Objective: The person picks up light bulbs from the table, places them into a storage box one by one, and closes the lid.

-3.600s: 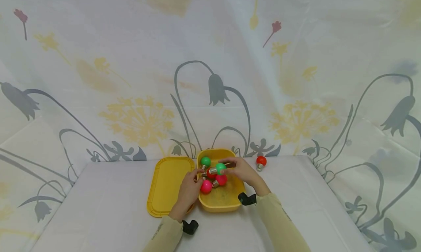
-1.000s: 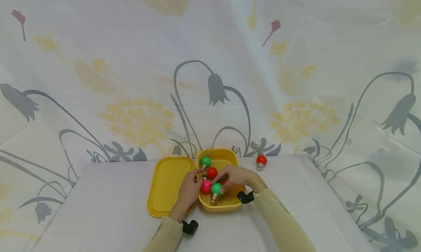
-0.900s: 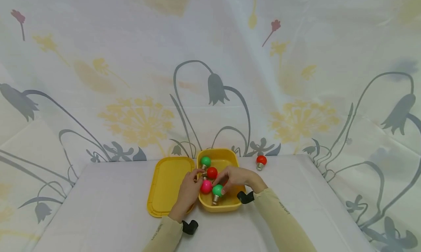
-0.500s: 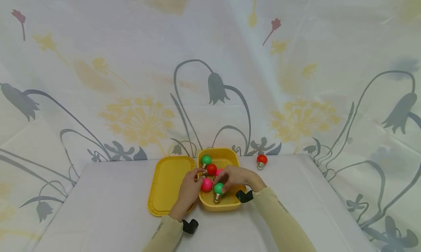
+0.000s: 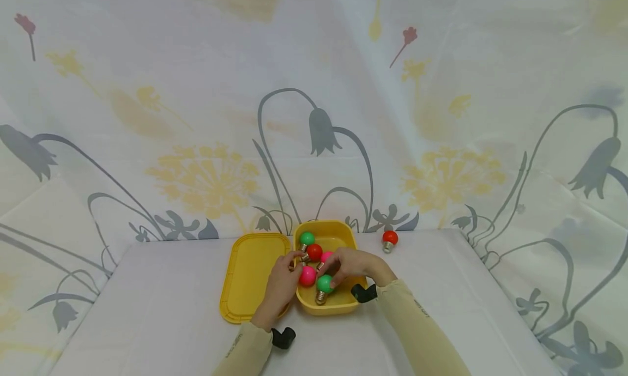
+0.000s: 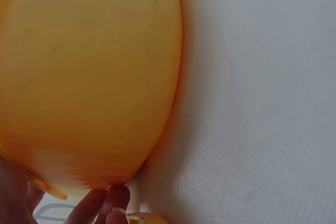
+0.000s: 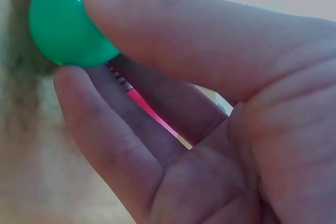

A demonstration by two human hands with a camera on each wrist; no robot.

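In the head view my right hand (image 5: 350,263) reaches down into a yellow plastic tub (image 5: 349,305). Its thumb and fingers pinch the round top of a green light bulb (image 5: 325,283), whose metal screw base points toward me. The right wrist view has the same green bulb (image 7: 73,22) between thumb and fingertips. My left hand (image 5: 284,278) grips the tub's left wall, with its fingers (image 6: 113,200) against the outside. Beside the held bulb lie a pink bulb (image 5: 307,276), a red bulb (image 5: 314,252) and another green bulb (image 5: 307,238). A second pink bulb (image 5: 326,256) is partly hidden by my right hand.
Left of the tub, a yellow lid (image 5: 252,278) lies flat on the white-covered table (image 5: 162,305). One red bulb (image 5: 390,238) rests on the table to the tub's right. A flower-printed cloth (image 5: 221,114) rises behind the table.
My right hand has brought the green bulb from above the other bulbs down to the tub's near part, turning its base from leftward to toward me. My left hand keeps its place.
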